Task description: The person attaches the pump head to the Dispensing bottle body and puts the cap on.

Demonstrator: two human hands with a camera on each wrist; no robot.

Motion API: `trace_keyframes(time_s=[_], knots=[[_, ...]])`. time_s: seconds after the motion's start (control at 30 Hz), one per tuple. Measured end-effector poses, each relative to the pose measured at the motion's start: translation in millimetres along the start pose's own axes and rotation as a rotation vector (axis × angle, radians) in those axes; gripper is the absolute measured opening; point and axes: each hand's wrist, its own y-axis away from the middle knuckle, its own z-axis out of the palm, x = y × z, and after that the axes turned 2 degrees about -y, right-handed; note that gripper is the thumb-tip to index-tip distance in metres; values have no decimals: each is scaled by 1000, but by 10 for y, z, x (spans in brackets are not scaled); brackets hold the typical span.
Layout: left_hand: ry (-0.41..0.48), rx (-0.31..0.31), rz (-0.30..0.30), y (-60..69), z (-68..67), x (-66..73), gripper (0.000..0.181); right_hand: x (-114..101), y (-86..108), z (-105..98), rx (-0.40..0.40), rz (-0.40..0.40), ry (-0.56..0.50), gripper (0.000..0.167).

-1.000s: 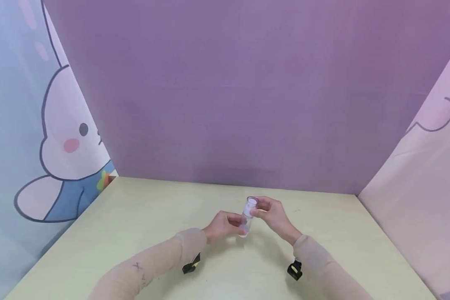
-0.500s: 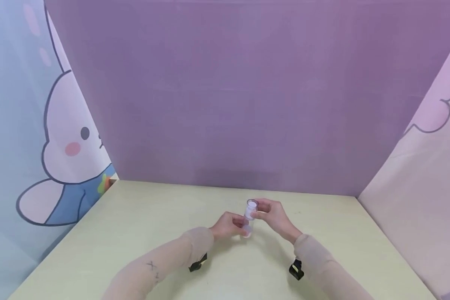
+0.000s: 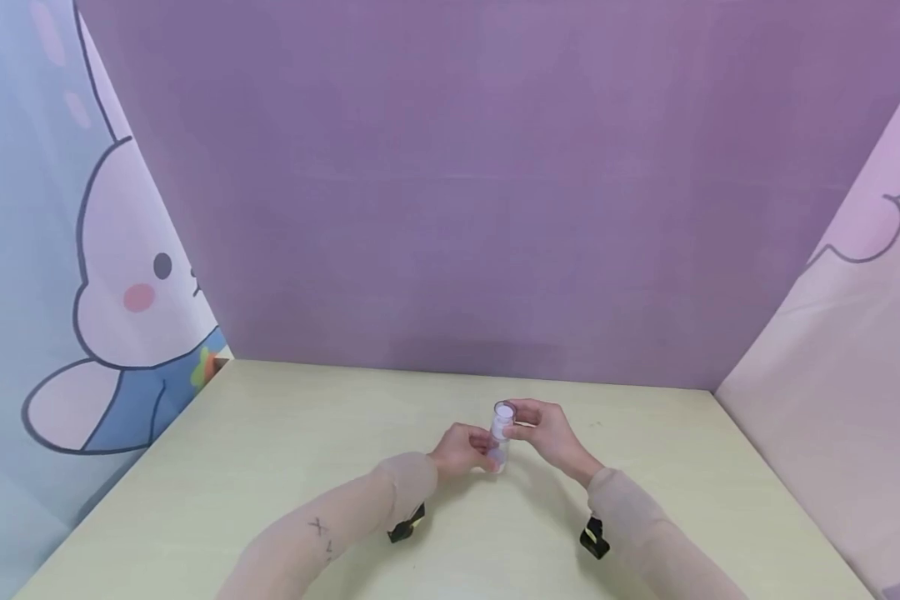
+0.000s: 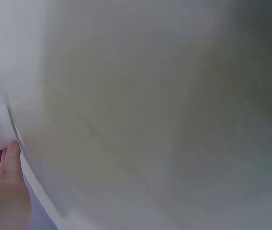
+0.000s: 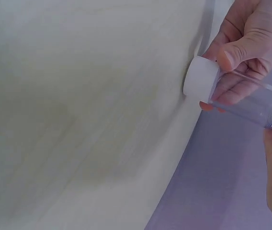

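A small clear bottle (image 3: 498, 456) with white parts at both ends stands nearly upright over the table, leaning slightly right at its top. My right hand (image 3: 549, 433) grips the upper white part (image 3: 502, 423) between thumb and fingers. Lower down, my left hand (image 3: 461, 450) holds the bottle near its base, thumb in front. In the right wrist view the clear body (image 5: 246, 98) looks see-through, with a smooth white end piece (image 5: 201, 79) close to the table. Only a white end of the bottle (image 4: 2, 128) and some fingers appear at the left wrist view's edge.
The pale yellow table (image 3: 330, 417) spreads around both hands. A purple panel (image 3: 450, 208) rises behind it. Printed cloth hangs at the left (image 3: 135, 250) and right sides. Black wrist straps (image 3: 594, 538) hang below both forearms.
My left hand has shifted slightly right, and the bottle's lower end has moved with it, so the bottle stands more upright. The right hand has dropped very slightly, still gripping the top.
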Motion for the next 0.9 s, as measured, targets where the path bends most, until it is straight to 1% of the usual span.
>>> trace_keyframes(time_s=[0.2,0.43,0.6,0.7,0.77,0.8,0.87,0.9], knots=[[15,11,-25,-18,1,-18,38,16,-15,14,-16,7,-23,43],[30,6,-48,-26,13,-14,39,31,-17,6,5,37,-4,43],[33,-7,-36,-32,44,-7,40,56,-7,-20,26,76,-13,44],[24,-10,-31,-30,48,2,40,63,-6,-27,22,86,-23,45],[-6,-15,-26,-24,35,7,43,68,0,-35,-5,86,-32,48],[-35,-19,-17,-18,11,8,45,70,8,-47,-19,90,-31,50],[-117,-34,-6,9,-91,35,52,73,39,-100,-41,95,-12,55],[-174,-40,9,30,-174,47,55,73,65,-147,-43,93,14,56]])
